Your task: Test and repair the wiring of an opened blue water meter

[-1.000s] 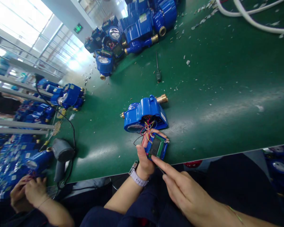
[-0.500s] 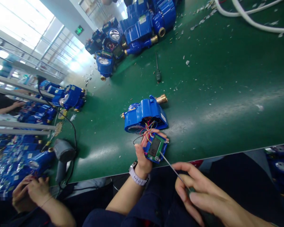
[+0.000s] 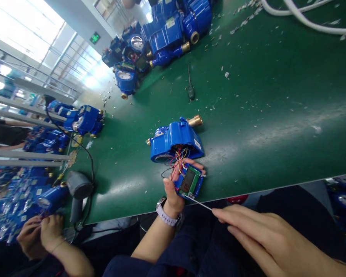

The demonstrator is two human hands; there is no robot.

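My left hand (image 3: 173, 194) is wrapped round a green circuit board with a small display (image 3: 189, 180), seated in a blue holder. Thin coloured wires (image 3: 179, 156) run from it into the open underside of a blue water meter (image 3: 173, 138), which lies on the bench with a brass fitting pointing away. In my right hand (image 3: 256, 229) is a screwdriver; its thin shaft (image 3: 201, 203) reaches the lower edge of the board, and the handle is hidden behind the fingers.
A second screwdriver (image 3: 190, 90) lies on the green bench (image 3: 262, 127). Several blue meters (image 3: 164, 34) are grouped at the back. To the left are a grey heat gun (image 3: 78, 186) with its cable, more meters (image 3: 85, 119), and a co-worker's hands (image 3: 43, 232). A white cable (image 3: 311, 25) curves at upper right.
The screwdriver tip has moved from the board's right side down to its lower edge. My right hand has turned, its fingers now stretched along the tool. My left hand stays put.
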